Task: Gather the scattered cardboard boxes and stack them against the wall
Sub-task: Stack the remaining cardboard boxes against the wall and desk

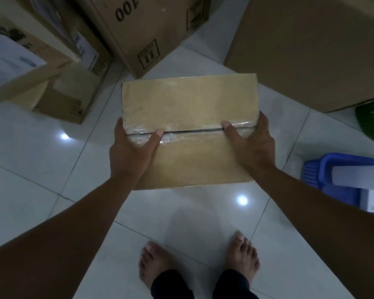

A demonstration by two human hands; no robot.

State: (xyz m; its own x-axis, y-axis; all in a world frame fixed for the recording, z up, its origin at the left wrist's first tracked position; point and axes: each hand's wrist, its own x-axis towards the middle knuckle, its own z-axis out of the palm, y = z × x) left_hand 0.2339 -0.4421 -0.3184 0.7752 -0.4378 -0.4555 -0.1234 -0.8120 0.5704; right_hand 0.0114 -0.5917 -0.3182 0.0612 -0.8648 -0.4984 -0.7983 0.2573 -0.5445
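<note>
both hands on the small cardboard box [188, 117], held up above the white tiled floor [52, 165]. left hand [132, 154] clamps the left edge, thumb lying on the taped centre seam; right hand [253, 147] grips the right edge the same way, its fingers wrapped out of sight round the side. beyond it, a printed carton [151, 29] stands on the floor, a big plain carton [311, 50] at right, more cartons [58, 67] at left. blue bin [324, 169] far right. bare feet [199, 262] below.
</note>
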